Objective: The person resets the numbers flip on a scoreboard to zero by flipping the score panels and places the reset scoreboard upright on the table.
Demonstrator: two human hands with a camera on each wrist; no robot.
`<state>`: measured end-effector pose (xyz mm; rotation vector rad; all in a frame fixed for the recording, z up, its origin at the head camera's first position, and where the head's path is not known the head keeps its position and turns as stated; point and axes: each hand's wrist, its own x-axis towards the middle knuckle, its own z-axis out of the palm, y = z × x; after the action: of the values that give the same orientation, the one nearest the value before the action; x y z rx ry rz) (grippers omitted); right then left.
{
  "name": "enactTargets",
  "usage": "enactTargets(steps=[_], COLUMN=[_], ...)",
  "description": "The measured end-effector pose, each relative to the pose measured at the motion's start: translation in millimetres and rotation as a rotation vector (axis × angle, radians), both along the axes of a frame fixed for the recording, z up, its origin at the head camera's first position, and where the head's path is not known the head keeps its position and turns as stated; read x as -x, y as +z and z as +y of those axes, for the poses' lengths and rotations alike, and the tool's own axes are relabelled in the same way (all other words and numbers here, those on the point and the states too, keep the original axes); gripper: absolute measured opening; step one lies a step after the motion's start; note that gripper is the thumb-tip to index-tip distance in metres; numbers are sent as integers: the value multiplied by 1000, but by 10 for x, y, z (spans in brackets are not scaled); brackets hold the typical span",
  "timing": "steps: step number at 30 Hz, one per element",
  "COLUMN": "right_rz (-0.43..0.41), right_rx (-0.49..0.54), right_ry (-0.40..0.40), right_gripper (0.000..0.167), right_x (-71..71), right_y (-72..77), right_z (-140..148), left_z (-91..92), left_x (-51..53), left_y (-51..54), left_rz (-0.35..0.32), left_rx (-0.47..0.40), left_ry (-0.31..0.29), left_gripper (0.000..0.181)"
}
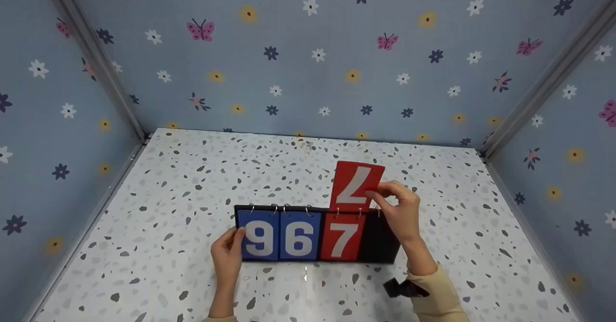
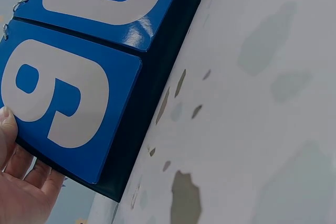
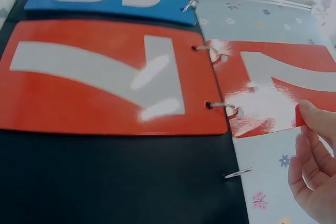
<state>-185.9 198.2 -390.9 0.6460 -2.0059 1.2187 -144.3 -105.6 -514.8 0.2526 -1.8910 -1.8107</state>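
A black flip scoreboard [image 1: 378,245] stands on the table, carrying number cards on metal rings. Its blue cards show a 9 [image 1: 260,238] and a 6 [image 1: 299,239], and a red card [image 1: 340,236] beside them shows a 7. My left hand [image 1: 227,251] grips the board's left edge, thumb in front on the 9 card [image 2: 84,93] and fingers behind. Between thumb and fingers, my right hand [image 1: 403,210] pinches the side edge of a raised red card [image 1: 344,180], whose 7 is upside down. That card stays threaded on the rings [image 3: 226,107] above the board's top edge.
The speckled table [image 1: 183,187] spreads around the board. Blue flowered walls [image 1: 308,71] enclose it at the back and both sides. The rightmost card place is bare black, with a metal ring [image 3: 237,173] on it. A black strap piece [image 1: 404,289] sits by the right sleeve.
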Motion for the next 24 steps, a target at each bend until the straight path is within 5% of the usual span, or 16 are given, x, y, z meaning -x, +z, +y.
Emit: enactTargets(steps=[9, 14, 24], right_rz=[-95, -161, -261], right_rx=[-21, -46, -41], right_ry=[-97, -145, -196], right_gripper=[18, 24, 19], right_x=[359, 436, 471], right_y=[-271, -330, -356], right_z=[65, 61, 31], left_z=[10, 6, -49], left_x=[2, 9, 127], left_y=[9, -8, -284], left_rz=[-1, -13, -10], left_rx=[1, 9, 1], left_ry=[9, 14, 24], left_gripper=[14, 15, 16])
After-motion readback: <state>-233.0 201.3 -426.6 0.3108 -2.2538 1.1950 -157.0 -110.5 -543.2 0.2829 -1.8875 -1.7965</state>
